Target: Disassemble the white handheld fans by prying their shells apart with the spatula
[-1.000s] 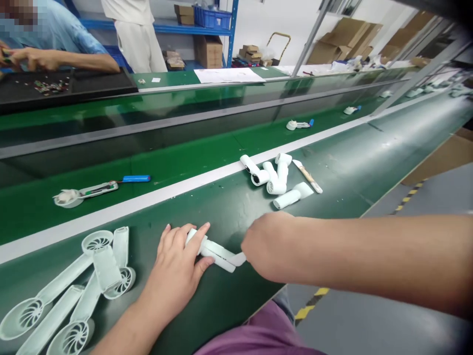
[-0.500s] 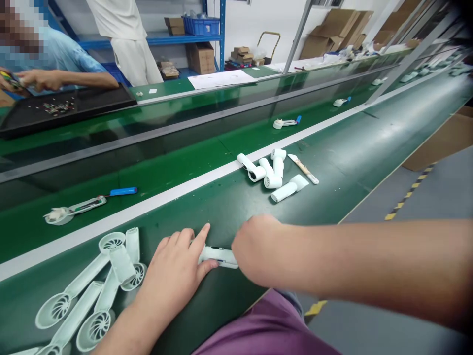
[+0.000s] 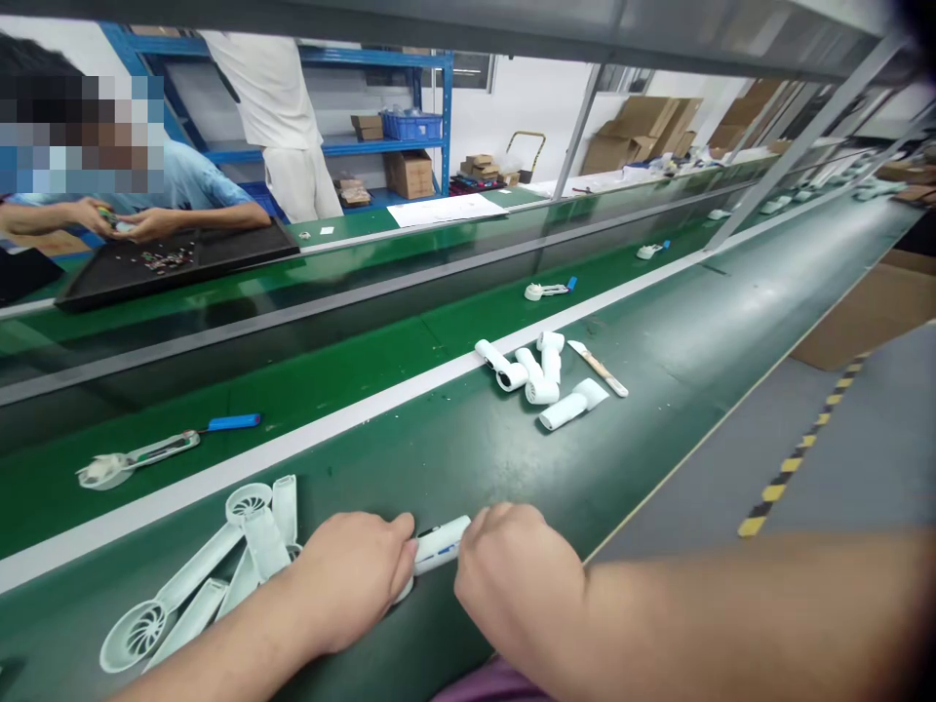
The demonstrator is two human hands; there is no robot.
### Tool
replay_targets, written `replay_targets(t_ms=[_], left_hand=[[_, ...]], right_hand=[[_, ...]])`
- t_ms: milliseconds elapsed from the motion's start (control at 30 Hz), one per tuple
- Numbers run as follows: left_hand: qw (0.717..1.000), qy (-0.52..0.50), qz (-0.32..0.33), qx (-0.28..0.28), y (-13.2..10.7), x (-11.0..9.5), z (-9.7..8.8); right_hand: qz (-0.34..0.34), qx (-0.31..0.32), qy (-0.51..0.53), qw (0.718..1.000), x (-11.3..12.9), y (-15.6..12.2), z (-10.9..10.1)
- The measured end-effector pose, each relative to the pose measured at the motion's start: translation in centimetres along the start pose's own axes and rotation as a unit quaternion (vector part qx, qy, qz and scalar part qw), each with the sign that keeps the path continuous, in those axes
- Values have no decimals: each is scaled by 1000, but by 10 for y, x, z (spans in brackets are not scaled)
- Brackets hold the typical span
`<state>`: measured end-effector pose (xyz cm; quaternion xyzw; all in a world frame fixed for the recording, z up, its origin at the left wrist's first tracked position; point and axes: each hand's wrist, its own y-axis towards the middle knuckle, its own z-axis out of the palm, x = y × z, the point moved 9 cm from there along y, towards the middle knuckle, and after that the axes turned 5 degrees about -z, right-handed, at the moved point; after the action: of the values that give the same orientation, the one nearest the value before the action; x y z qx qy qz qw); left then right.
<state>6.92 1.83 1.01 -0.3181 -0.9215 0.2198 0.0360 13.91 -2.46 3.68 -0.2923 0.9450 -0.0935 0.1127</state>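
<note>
Left hand [image 3: 351, 585] and right hand [image 3: 512, 585] closed on opposite ends of a white handheld fan body [image 3: 443, 544], low on a green conveyor belt [image 3: 658, 439]. Just beside the left hand, a heap of pale translucent fan casings [image 3: 136, 634]. Farther along the belt, 4 white fan parts [image 3: 537, 375] beside a slim tan-handled tool [image 3: 600, 369]. Across a white stripe [image 3: 351, 419], a blue battery [image 3: 234, 422] wired to an open fan [image 3: 138, 450]. Beyond, a co-worker's 2 hands [image 3: 132, 222] above a black tray [image 3: 175, 278] of small components.
</note>
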Motion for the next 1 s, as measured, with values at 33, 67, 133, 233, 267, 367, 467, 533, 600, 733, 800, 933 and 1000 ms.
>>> replay_targets(t_ms=[33,67,133,233,267,367,467,533,600,733,800,933,1000], left_hand=[[1000,-15,-6,-1,0,1,1],[999,-30,-11,-3,-1,2,2],[998,-52,-21,-5,-2,4,4],[996,-72,-43,4,-2,7,8],[996,-77,-48,6,-1,7,10],[993,-99,-57,8,2,7,15],[986,-145,-83,-5,1,14,14],[968,-223,-111,-9,-2,26,13],[922,-355,-152,15,-7,41,19],[802,-570,-178,26,-16,57,29],[785,-596,-168,4,-20,57,30],[749,-652,-118,11,-25,36,35],[722,-688,-73,15,-26,22,36]], right_hand=[[18,9,-30,999,0,-6,2],[38,11,-57,998,-1,-11,2],[67,-18,-89,994,0,-19,0],[103,-61,-94,988,5,-28,3],[103,-61,-81,989,9,-29,7],[70,-33,-7,997,24,-29,24],[63,-8,54,997,22,-30,35],[84,-14,72,994,5,-32,36],[90,-29,97,991,-15,-34,36],[104,-97,208,968,-53,-32,25],[94,-132,249,955,-60,-28,15],[60,-123,338,931,-54,-21,9],[75,-115,404,904,-54,-20,11]])
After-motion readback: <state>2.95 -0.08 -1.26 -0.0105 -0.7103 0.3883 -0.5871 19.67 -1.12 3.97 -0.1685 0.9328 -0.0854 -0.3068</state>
